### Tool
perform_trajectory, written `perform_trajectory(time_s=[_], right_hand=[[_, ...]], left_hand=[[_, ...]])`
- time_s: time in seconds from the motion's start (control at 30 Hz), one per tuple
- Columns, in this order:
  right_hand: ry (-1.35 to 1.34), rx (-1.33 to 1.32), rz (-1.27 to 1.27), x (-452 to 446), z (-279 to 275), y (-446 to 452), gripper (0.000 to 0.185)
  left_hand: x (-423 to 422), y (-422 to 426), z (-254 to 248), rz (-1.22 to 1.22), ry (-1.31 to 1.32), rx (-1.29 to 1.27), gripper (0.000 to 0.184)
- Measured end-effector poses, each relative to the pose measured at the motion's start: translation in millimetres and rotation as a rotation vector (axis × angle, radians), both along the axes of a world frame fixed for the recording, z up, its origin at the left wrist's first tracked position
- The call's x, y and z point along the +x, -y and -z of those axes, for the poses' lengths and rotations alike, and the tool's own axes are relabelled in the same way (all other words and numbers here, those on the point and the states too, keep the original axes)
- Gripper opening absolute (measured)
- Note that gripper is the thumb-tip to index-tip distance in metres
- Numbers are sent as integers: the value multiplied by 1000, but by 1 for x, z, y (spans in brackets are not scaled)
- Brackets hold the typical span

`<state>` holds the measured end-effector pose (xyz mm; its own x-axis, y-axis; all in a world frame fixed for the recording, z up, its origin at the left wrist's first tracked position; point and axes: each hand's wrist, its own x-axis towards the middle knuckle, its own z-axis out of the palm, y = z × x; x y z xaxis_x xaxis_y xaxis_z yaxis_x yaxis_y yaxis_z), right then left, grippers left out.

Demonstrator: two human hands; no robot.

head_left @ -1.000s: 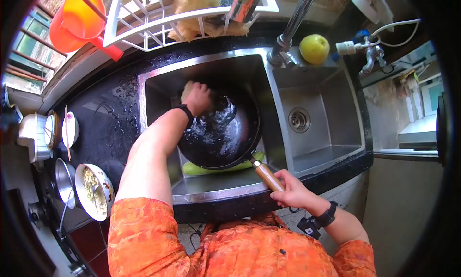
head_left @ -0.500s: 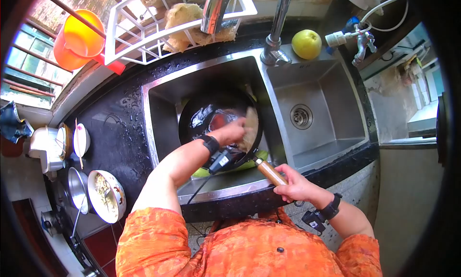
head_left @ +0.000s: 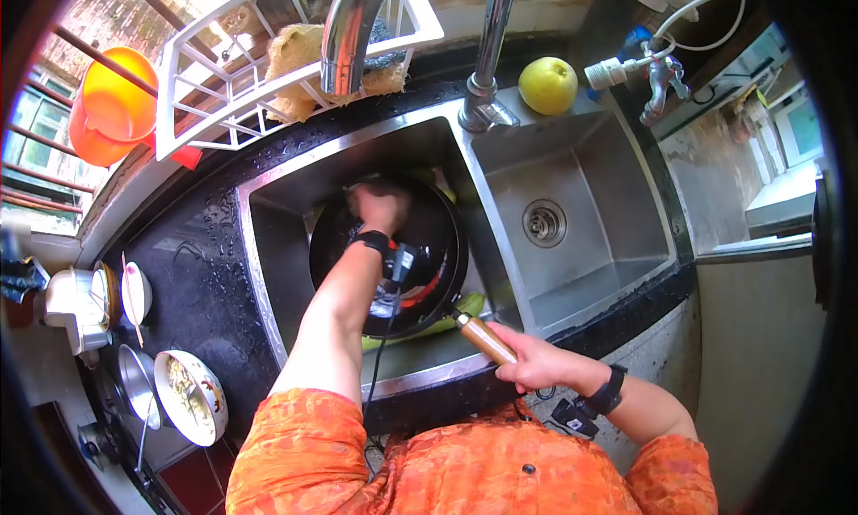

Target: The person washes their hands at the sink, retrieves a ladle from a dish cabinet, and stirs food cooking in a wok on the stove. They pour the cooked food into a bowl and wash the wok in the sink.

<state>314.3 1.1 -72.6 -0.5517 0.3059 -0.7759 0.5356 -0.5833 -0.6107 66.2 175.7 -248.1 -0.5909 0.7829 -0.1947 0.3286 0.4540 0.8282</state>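
Note:
A black frying pan (head_left: 438,213) with shiny water in it sits in the left sink basin (head_left: 487,256). My right hand (head_left: 529,356) grips its wooden handle (head_left: 487,339) at the near right. My left hand (head_left: 379,208) is down inside the pan at the far side, blurred by motion, with its fingers curled. The tan loofah scrubber seen in it a moment ago is now hidden by the hand. Green, gourd-like pieces (head_left: 471,304) show under the pan's near edge.
A chrome faucet (head_left: 483,95) stands behind the sink, with a yellow-green round fruit (head_left: 548,85) beside it. A white rack (head_left: 210,77) holds loofah pieces (head_left: 295,59). An orange dipper (head_left: 116,113) hangs near the window. Patterned bowl (head_left: 210,399) with food stands at left.
My left hand has swept from the pan's right side to its far side. My right hand stays on the handle. The whole view has shifted slightly.

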Motion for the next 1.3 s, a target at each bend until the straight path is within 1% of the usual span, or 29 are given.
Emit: perform_trajectory(time_s=[0.03, 0.1, 0.17, 0.23, 0.27, 0.3, 0.33, 0.37, 0.4, 0.43, 0.47, 0.5, 0.57, 0.6, 0.63, 0.7, 0.73, 0.8, 0.83, 0.87, 0.9, 0.97, 1.03, 1.1, 1.17, 1.23, 1.3], right_hand=[[0, 2, -1, 0, 1, -1, 75], [58, 104, -59, -1, 2, 2, 73], [55, 129, -71, 2, 7, 5, 73], [31, 298, -42, 3, 13, 12, 73], [26, 298, -42, 1, 10, 13, 73], [49, 201, -4, 0, 6, 12, 73], [75, 105, 36, 0, 4, 10, 73], [74, 104, 38, 1, 2, 9, 73], [62, 89, 40, 2, 1, 7, 73], [49, 72, 42, 2, 1, 7, 73], [48, 65, 40, 1, 1, 7, 73], [41, 60, 43, 1, 0, 6, 73], [35, 49, 61, 0, -1, 6, 73], [40, 41, 58, 0, -1, 6, 73], [46, 38, 55, 0, 0, 5, 73], [46, 68, 67, 0, 2, 8, 72], [41, 105, 71, -1, 2, 9, 72], [40, 90, 62, -1, 2, 8, 72], [46, 77, 58, 0, 1, 7, 72], [41, 62, 56, -1, 0, 6, 72], [35, 66, 55, -1, 0, 5, 72], [43, 49, 68, 0, 1, 7, 74], [49, 45, 61, -1, -1, 5, 74], [37, 98, 69, 0, 2, 9, 73], [27, 128, 96, 4, 12, 15, 73], [1, 168, 114, 3, 16, 19, 73], [-23, 106, 192, 3, 14, 21, 73]], left_hand=[[8, -3, 12, 212, -12, -4, 35], [20, 2, 30, 635, -40, -25, 45], [37, 32, -16, 1155, -76, -108, 41], [31, 61, -19, 1540, -108, -214, 38], [24, 73, -28, 1692, -126, -264, 39], [15, 81, -37, 1842, -144, -313, 40], [3, 85, -41, 1813, -333, -282, 39], [-6, 88, -44, 1778, -516, -253, 39], [-3, 76, -93, 1619, -539, -463, 37], [-17, 63, -96, 1516, -645, -414, 38], [-37, 51, -77, 1431, -798, -451, 44], [-43, 46, -83, 1232, -870, -425, 50], [-58, 37, -50, 1037, -997, -328, 55], [-58, 40, -33, 941, -938, -367, 55], [-52, 42, -27, 843, -879, -402, 56], [-39, 47, -16, 802, -688, -503, 58], [-34, 52, -13, 873, -580, -543, 58], [-21, 66, -22, 1116, -457, -514, 55], [-16, 75, -19, 1255, -429, -397, 49], [-10, 81, -27, 1397, -376, -326, 44], [-4, 79, -34, 1502, -357, -273, 44], [3, 62, -57, 1540, -705, 39, 42], [0, 24, -71, 1662, -1043, 295, 26], [-16, -9, -51, 1636, -1195, 526, 12], [-34, -7, -55, 1574, -1445, 315, 7], [-65, 10, -26, 1368, -1638, -140, 12], [-78, 43, -35, 1295, -1402, -571, 16]])
